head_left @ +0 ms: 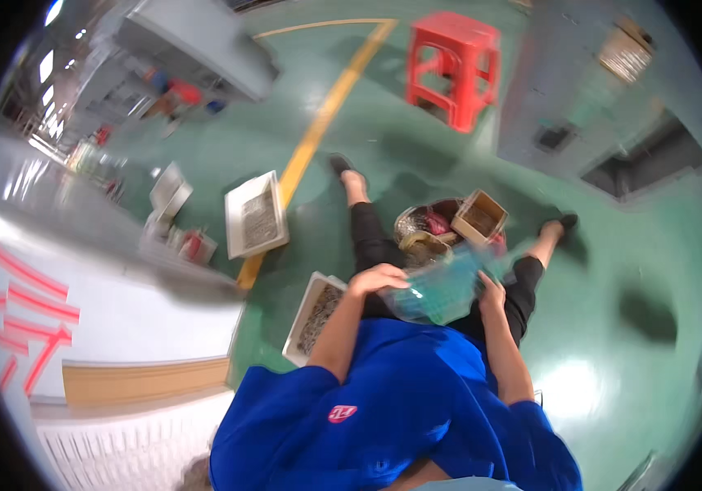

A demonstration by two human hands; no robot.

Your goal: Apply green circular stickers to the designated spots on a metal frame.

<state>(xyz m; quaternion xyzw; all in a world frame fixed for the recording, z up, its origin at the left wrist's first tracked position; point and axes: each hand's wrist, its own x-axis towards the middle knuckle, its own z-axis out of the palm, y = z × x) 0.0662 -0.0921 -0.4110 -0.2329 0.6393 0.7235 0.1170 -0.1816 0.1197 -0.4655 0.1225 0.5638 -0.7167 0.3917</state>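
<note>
Teal clear plastic piece (441, 288) motion-blurred; shape and edges indistinct. Left hand (377, 279) on its top edge, fingertips smeared; right hand (492, 291) partly hidden behind the piece, grip not readable. Lap and thighs mostly covered by the piece and blue shirt (392, 401). Bin (428, 229) contents a blur, kinds not discernible. White tray (311, 315) near corner hidden by left forearm; small parts inside too fine to ID. Far benches at upper left blurred. Shirt cut off at bottom edge.
</note>
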